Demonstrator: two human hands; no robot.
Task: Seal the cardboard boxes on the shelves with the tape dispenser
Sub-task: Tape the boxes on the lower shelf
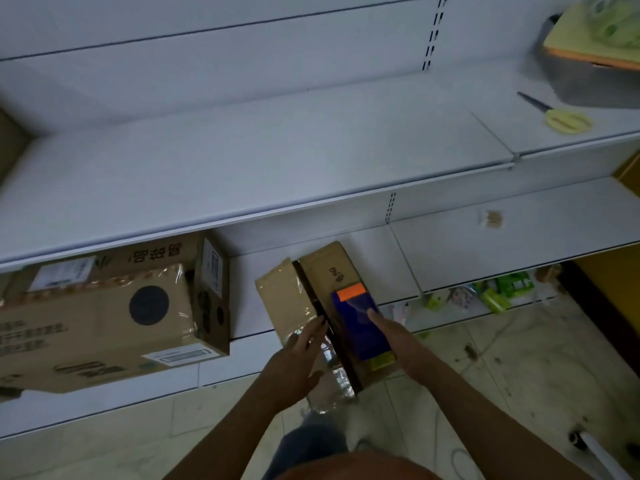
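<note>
On the lower white metal shelf, two cardboard boxes are in view. At the far left sits the large brown cardboard box with a black round mark on top and white labels; clear tape already glints across its top, so it looks sealed.

Right of it, near the shelf's front edge and jutting out over it, lies the small brown cardboard box, its long axis running from near to far and leaning a little to the left. Its flaps are not closed: a dark gap runs down the middle along that axis, and on the right side a blue rectangular packet with an orange end shows inside.

The left hand lies flat with straight fingers on the left flap, pressing it, fingertips at the gap. The right hand has its fingers straight too, touching the blue packet; neither hand grips anything. Both hands sit directly on the box, about equally near the seam.

No tape dispenser can be made out here, so I judge the coming move is closing the flaps along that gap before any taping.

Far right, on the upper white shelf, lies one pair of scissors with yellow handles.
</note>
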